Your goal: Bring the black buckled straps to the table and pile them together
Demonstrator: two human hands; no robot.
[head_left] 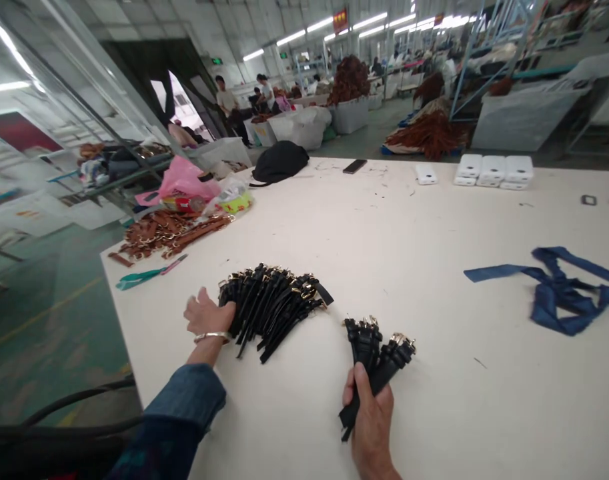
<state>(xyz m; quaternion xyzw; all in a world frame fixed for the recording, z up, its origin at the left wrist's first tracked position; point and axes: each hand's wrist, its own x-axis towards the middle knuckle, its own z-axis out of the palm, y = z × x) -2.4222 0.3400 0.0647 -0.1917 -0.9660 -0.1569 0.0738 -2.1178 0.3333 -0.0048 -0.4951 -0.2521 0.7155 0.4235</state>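
Note:
A fanned pile of black straps with gold buckles [271, 300] lies on the white table. My left hand [209, 313], with a bangle at the wrist, is at the pile's left edge. Its fingers are spread and its thumb reaches to the straps; whether it presses on them I cannot tell. To the right of the pile, my right hand [371, 407] is closed around a bundle of black buckle straps [367, 347]. The buckle ends of this bundle point away from me and split into two clusters, while the tail ends stick out below my fingers.
Brown straps [169, 233], a pink bag [187, 180] and teal-handled scissors [151, 273] lie at the left edge of the table [304, 227]. A black cap [281, 162], a phone [355, 166] and white boxes [494, 171] sit along the back. Blue fabric [559, 293] lies right.

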